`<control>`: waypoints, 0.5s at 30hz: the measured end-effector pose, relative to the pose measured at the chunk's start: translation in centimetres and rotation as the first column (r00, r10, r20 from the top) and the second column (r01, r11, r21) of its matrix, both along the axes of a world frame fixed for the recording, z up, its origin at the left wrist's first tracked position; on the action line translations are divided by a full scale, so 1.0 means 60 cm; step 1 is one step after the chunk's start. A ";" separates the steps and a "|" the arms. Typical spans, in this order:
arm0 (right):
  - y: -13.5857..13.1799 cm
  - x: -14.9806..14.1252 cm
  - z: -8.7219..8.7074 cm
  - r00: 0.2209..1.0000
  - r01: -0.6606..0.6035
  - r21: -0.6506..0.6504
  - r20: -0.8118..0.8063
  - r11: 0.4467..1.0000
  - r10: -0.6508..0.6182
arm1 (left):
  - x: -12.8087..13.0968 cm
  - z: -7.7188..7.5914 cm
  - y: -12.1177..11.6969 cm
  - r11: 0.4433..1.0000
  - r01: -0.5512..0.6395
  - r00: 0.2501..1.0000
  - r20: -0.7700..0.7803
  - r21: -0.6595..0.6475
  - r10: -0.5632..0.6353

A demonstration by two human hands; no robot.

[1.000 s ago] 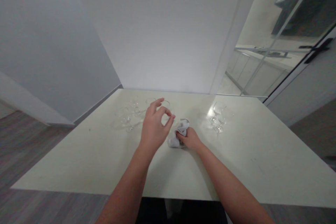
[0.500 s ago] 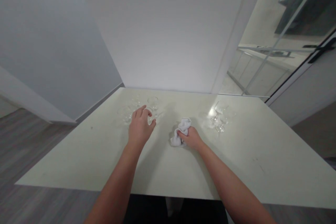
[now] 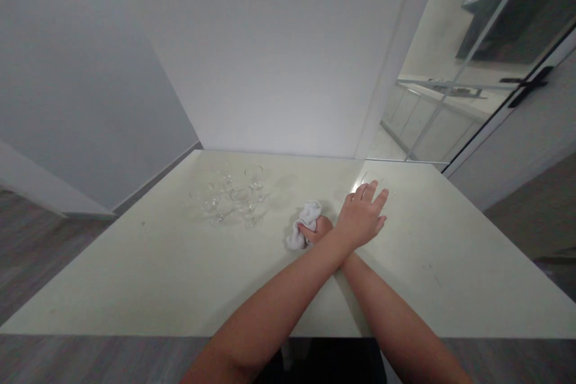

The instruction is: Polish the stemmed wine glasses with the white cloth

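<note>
My left hand [image 3: 362, 213] reaches across my right forearm to the right side of the table, fingers spread and nothing visible in them. It is over or beside a few clear stemmed glasses [image 3: 366, 179], which it mostly hides; contact cannot be made out. My right hand [image 3: 319, 229] stays low at the middle, closed round a crumpled white cloth [image 3: 309, 214] that rests on the tabletop. To the left stand several clear stemmed glasses [image 3: 243, 195] in a loose group, their outlines faint against the pale surface.
The white table [image 3: 135, 276] runs up to a white panel [image 3: 270, 72] at the back. At the right rear is a glass-paned door or partition [image 3: 418, 114], next to a door with a black handle [image 3: 531, 87]. Grey wood-look floor [image 3: 27, 252] shows at the left.
My left hand has left the glasses on the left and crossed over my right arm to those on the right. My right hand keeps the cloth in nearly the same place. The view shifts slightly.
</note>
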State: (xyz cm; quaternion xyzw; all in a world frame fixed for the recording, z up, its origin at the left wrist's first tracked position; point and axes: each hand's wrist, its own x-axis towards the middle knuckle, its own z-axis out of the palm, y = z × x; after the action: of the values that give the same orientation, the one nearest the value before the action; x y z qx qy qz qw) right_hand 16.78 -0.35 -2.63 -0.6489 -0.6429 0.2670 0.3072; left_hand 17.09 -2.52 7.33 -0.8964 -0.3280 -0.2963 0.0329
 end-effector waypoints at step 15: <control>-0.009 0.007 0.017 0.987 -0.162 0.085 0.027 0.983 0.160 | -0.090 0.071 0.053 0.981 -0.085 0.964 0.234 -0.174 0.125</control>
State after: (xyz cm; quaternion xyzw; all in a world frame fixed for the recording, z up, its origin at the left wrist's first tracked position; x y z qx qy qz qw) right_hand 17.17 -0.88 -1.59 -0.5833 -0.7074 0.2562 0.3062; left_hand 11.67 0.66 11.59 -0.8343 -0.3997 -0.3742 -0.0652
